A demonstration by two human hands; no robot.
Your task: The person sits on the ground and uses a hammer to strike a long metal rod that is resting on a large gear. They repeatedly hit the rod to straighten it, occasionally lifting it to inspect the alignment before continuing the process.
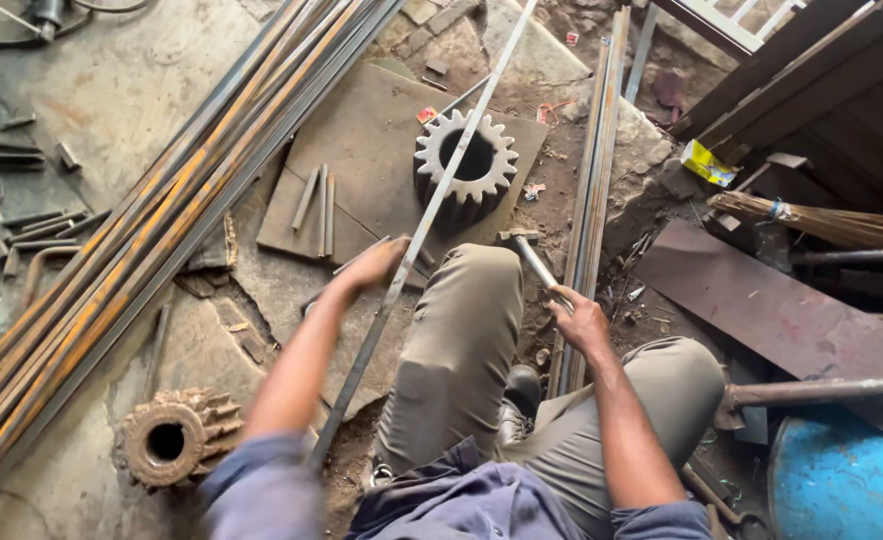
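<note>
Flat steel bar (431, 210) lay across the pale gear wheel (465, 166); my left hand (373, 265) curled around it, my right hand (578, 320) fisted on the hammer (527, 250); I judged a firm, steady bar hold mattered most

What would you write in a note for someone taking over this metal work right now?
Left hand: gripping the long flat steel bar that lies across the big gear.
Right hand: holding a hammer, its head beside the gear.
The gear stands on a steel plate, with short cut strips next to it.
Done: some strips lie cut.
Left: the long bar is still whole.
</note>
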